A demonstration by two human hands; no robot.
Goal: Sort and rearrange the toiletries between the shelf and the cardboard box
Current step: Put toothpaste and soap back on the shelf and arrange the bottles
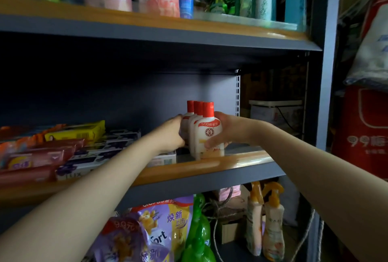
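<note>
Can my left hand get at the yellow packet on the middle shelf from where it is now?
Probably yes: the yellow packet lies uncovered atop the soap packs, left of the left hand, though that hand first must release the red-capped bottles.

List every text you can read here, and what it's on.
"SOD": front white bottle, held by both hands.
"LUX": purple soap box.
"9.9元": purple refill pouch.
"焕新上市": lavender pouch.
"99": red bag.
Upper-shelf tubes and bottles: too blurred.

Both forearms and hands [172, 133] are bare, no sleeves showing.
</note>
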